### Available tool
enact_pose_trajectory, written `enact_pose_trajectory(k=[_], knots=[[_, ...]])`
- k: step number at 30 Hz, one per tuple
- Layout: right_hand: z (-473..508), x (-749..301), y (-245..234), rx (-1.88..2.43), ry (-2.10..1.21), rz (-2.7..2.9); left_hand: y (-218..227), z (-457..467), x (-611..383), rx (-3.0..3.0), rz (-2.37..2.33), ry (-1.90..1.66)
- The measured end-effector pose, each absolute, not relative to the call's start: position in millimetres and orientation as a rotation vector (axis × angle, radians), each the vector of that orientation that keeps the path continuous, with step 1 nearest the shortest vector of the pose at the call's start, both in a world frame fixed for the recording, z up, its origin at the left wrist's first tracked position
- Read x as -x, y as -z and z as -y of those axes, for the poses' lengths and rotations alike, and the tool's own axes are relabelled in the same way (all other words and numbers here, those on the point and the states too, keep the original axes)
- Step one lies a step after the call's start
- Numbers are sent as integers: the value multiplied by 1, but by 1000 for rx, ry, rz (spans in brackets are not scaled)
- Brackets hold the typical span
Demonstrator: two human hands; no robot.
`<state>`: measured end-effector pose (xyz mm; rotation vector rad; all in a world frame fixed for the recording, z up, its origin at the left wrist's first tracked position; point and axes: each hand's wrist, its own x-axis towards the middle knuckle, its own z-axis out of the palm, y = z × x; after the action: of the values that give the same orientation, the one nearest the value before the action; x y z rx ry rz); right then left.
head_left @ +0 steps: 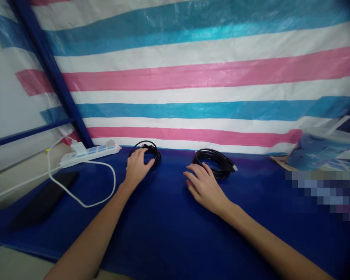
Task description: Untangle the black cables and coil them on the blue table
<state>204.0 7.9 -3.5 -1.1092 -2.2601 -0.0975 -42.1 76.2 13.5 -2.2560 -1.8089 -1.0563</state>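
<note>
Two coils of black cable lie on the blue tabletop (169, 217). My left hand (136, 165) rests over the near left side of the left cable coil (156, 154), its thumb and fingers apart. Part of that coil is hidden under the hand. Just in front of the right cable coil (218, 158) is my right hand (205, 186), palm down with loosely spread fingers. Its upper fingers reach the coil's near left edge; whether they touch it I cannot tell. A pale connector end (235, 168) sticks out on that coil's right side.
A white power strip (90, 153) with a plug stands at the back left, its white cord (114, 182) looping over the table. A flat black object (46, 200) lies nearby. Striped plastic sheeting (186, 76) hangs behind. At the right is a bluish plastic package (317, 151).
</note>
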Motion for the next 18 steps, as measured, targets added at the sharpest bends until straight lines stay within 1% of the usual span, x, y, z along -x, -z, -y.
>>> enact_pose_trajectory(k=[4, 8, 11, 15, 18], knots=[[-5, -201, -2, 1018, -103, 2296, -10, -89, 66, 2449, 1741, 818], [-11, -205, 2, 1016, -415, 2162, -8, -86, 47, 2611, 1531, 572], [-16, -205, 5, 1072, -682, 1895, -7, -66, 15, 2674, 1304, 553], [-19, -205, -1, 1098, -1016, 1477, -2, -27, -35, 2862, 793, 527], [-16, -208, -11, 1061, -1229, 1288, -2, -11, -51, 2863, 592, 623]])
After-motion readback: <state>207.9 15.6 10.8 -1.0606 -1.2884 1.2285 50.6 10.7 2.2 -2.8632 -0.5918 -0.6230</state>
